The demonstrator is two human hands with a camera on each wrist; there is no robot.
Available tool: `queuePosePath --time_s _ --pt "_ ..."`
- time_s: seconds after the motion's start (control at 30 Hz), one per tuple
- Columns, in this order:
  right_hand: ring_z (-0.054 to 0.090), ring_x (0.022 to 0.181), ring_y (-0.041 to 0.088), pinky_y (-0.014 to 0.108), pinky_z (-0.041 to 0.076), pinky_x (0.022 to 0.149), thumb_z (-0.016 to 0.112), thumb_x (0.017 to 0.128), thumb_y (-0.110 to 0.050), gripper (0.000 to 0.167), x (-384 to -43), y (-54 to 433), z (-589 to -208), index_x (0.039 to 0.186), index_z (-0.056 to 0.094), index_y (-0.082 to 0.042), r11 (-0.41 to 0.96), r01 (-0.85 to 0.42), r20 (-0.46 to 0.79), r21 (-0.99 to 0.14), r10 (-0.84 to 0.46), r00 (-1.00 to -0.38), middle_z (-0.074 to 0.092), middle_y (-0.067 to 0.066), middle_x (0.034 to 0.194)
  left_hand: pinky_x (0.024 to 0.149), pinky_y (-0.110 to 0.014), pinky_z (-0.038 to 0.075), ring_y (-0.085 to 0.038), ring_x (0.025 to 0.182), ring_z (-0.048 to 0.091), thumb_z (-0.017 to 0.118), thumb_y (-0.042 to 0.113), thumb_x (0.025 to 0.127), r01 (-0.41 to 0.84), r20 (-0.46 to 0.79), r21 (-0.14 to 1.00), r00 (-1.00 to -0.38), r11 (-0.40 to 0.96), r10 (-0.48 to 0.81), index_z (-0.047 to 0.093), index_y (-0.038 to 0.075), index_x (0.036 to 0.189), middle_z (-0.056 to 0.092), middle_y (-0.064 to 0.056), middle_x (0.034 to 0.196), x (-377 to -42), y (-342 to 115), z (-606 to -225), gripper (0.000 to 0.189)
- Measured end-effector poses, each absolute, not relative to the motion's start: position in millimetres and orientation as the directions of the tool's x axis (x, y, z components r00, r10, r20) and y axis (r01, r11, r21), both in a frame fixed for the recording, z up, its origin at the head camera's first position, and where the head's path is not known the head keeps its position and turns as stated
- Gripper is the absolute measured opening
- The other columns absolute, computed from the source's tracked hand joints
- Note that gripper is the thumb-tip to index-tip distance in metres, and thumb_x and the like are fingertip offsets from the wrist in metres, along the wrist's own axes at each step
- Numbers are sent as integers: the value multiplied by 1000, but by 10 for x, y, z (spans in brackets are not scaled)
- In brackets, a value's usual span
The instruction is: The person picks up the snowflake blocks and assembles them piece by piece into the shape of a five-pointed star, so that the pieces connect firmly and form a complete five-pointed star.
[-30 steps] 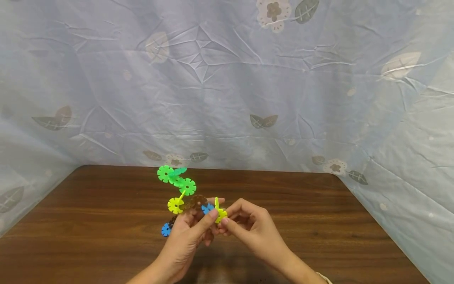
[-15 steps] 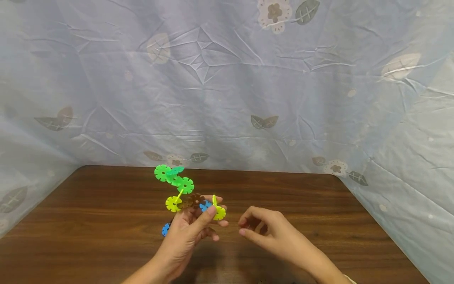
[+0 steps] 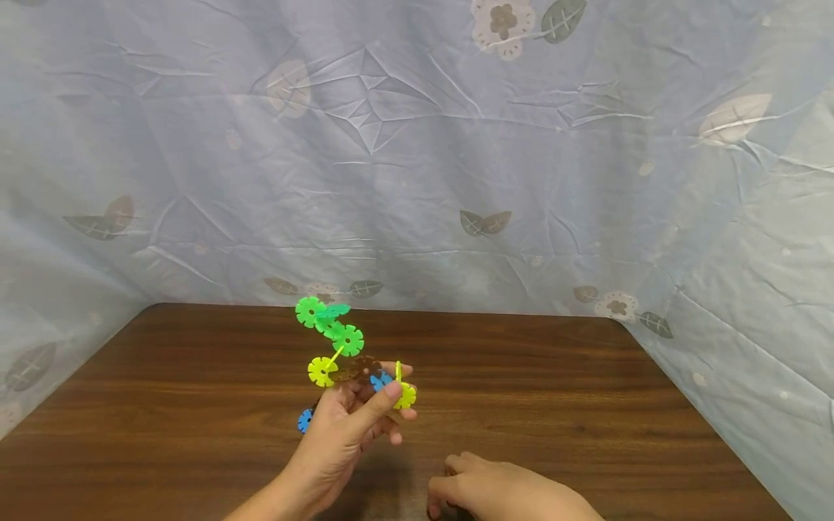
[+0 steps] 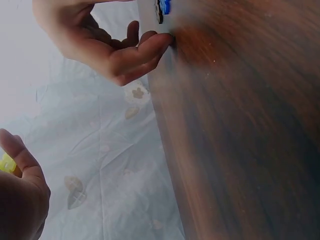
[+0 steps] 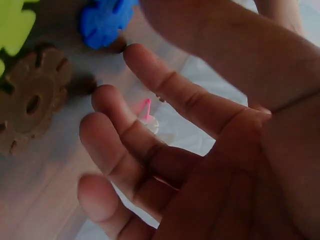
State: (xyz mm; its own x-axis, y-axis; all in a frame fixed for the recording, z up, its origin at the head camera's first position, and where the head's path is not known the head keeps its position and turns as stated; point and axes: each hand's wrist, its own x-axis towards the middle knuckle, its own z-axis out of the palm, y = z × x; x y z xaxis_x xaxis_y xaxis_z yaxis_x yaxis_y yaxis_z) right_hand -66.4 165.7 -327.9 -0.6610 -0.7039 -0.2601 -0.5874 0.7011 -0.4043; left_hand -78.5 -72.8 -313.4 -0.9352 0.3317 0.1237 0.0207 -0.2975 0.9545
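Observation:
My left hand point(image 3: 342, 423) pinches a chain of notched interlocking discs point(image 3: 348, 340) above the table, thumb over a blue disc point(image 3: 379, 381). Green discs stand at its top, then yellow and brown ones. A yellow pair point(image 3: 407, 395) sticks out past the thumb, and another blue disc point(image 3: 304, 420) hangs at the left. My right hand point(image 3: 508, 488) is low at the front, holding nothing. In the right wrist view its fingers point(image 5: 150, 75) are loosely bent. Beside them are a brown disc point(image 5: 50, 95), a blue disc point(image 5: 105, 22) and part of a yellow-green disc point(image 5: 15, 25).
The dark wooden table point(image 3: 586, 391) is walled in by a pale patterned curtain point(image 3: 417, 145) at the back and sides. A small pink piece point(image 5: 146, 109) shows beyond the right fingers in the right wrist view.
My right hand has let go of the yellow discs and moved right, then down to the table's front. The left hand keeps holding the chain, almost in place.

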Motion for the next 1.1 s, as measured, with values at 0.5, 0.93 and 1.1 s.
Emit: queuePosePath --time_s 0.5,0.93,1.1 --pt "43 75 -3 17 44 63 76 92 -28 13 -670 1627 -3311 93 65 -36 748 -570 -317 -339 -662 -680 46 -21 89 70 -21 57 -13 94 74 58 26 109 6 106 959 -934 -283 341 56 2 137 67 4 136 -792 -743 -3144 37" --pt "41 69 -10 13 42 60 75 89 -20 18 -679 1619 -3367 88 58 -28 648 -649 -198 -398 -752 -629 47 -24 79 68 -19 56 -12 90 72 58 25 109 5 106 957 -937 -290 334 57 5 134 66 4 137 -777 -738 -3139 32" --pt "46 67 -12 11 47 60 74 93 -10 17 -742 1650 -3267 92 61 -20 552 -670 -108 -496 -805 -583 56 -23 78 68 -19 55 -11 91 72 58 26 109 0 104 957 -934 -290 342 55 3 138 65 4 137 -774 -732 -3128 36"
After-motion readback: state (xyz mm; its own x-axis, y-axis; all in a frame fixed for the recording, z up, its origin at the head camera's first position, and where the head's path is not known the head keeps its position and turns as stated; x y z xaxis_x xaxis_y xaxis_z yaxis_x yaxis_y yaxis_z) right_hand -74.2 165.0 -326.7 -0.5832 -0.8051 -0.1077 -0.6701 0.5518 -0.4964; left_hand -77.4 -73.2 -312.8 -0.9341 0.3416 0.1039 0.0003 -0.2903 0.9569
